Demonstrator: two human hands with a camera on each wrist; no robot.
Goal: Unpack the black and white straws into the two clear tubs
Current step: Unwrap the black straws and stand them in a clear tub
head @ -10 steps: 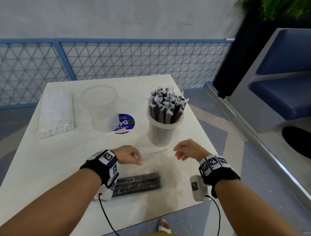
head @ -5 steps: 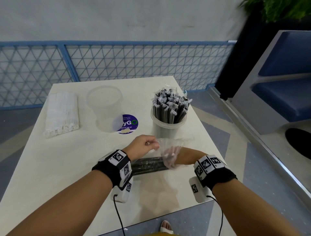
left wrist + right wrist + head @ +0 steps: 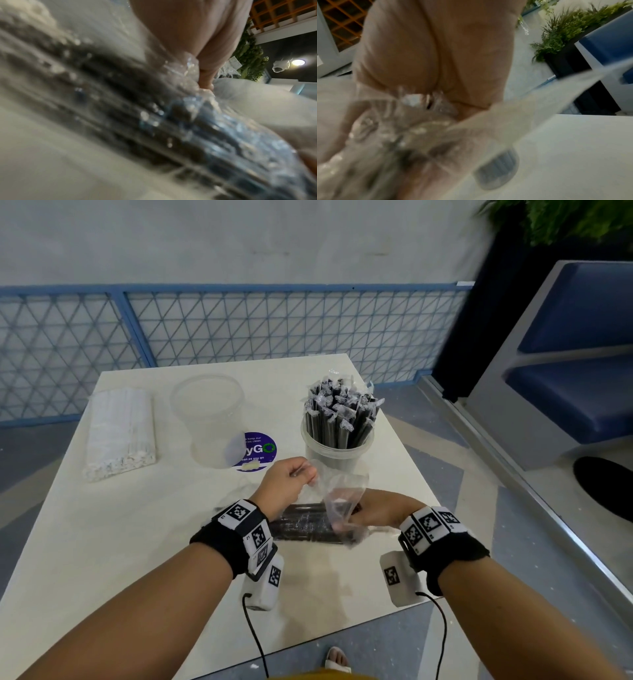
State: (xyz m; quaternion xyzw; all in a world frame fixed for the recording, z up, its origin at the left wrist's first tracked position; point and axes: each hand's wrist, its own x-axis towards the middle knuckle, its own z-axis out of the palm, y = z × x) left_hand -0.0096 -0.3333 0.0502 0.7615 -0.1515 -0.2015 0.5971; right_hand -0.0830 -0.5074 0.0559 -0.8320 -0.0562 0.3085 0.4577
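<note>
A pale square table (image 3: pixel 102 542) stands before a blue mesh fence (image 3: pixel 239 330), with a blue bench (image 3: pixel 575 392) off to the right. Near the table's front edge lies a clear plastic bag (image 3: pixel 344 491) with a bundle of black straws (image 3: pixel 301 523) flat inside it, between the two wrists. In the head view the left hand (image 3: pixel 286 484) holds up the bag's open end, thumb and fingertips pinching the film. The left wrist view shows that pinch close up, the fingers (image 3: pixel 206 77) pressed together on crumpled plastic just above the blurred straws. The right hand (image 3: pixel 376 508) is at the bag's mouth, its fingers veiled by film. The right wrist view gives only the palm with plastic bunched against it, so I cannot tell whether they grip anything. Behind the hands a translucent tub (image 3: pixel 337 453) holds wrapped black straws upright. An empty clear tub (image 3: pixel 209 419) stands left of it beside a purple sticker (image 3: pixel 262 450), and a pack of white straws (image 3: pixel 120 433) lies farther left.
</note>
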